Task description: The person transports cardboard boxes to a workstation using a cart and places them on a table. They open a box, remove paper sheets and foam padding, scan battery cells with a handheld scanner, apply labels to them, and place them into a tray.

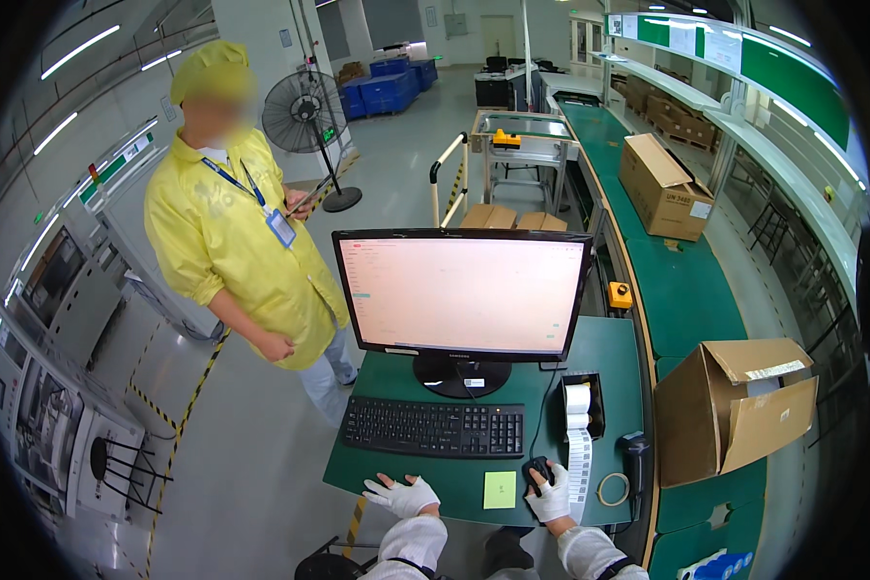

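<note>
Our R grip (550,497) cupped over mouse (538,470) on table (609,338), just R of note (500,490) | our L grip (402,496) loose, nothing held, at table's near edge | mouse prob. light, stiff, a bit slick | we'd take it by its sides, palm on top

screen text (462,290) too small, mouse (531,471) part-hidden by right grip (551,496)

Mouse (537,471) held under gloved right hand (551,496) near front edge of desk (609,350); gloved left hand (402,495) rested toward front-left corner, keyboard (435,428) set beyond. Yellow-green note (500,490) laid between. Scanner (635,459) placed by right edge.
</note>
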Demonstrator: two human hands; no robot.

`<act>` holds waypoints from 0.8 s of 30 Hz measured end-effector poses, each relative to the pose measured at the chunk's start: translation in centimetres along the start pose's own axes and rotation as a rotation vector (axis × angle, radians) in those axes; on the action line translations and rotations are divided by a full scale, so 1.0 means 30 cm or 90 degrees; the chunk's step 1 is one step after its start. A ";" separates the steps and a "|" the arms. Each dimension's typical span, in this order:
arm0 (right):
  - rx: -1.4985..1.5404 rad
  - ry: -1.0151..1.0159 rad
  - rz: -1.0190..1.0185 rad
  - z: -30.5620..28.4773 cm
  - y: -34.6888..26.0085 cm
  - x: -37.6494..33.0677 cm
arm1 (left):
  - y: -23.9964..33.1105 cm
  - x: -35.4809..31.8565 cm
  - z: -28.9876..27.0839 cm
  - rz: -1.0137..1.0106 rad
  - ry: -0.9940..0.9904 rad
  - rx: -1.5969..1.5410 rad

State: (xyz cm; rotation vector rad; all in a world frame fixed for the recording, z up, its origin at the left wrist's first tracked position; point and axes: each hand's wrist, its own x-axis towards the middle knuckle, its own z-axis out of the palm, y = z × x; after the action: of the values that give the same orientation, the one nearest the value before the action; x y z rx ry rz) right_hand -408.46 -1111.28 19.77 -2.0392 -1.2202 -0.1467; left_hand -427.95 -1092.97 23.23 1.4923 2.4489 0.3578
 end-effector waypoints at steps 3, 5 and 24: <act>0.000 -0.014 0.002 -0.003 -0.002 0.002 | -0.002 -0.002 0.000 -0.003 -0.006 -0.004; -0.001 -0.020 0.002 -0.003 -0.004 0.002 | 0.000 -0.003 -0.007 -0.010 -0.014 -0.017; -0.010 -0.039 -0.020 0.003 0.001 0.011 | 0.004 0.004 -0.004 -0.018 -0.030 -0.032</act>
State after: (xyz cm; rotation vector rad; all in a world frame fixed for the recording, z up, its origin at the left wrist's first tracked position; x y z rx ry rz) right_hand -408.29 -1111.00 19.85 -2.0522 -1.2932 -0.1091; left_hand -427.94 -1092.81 23.39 1.4284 2.4035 0.3727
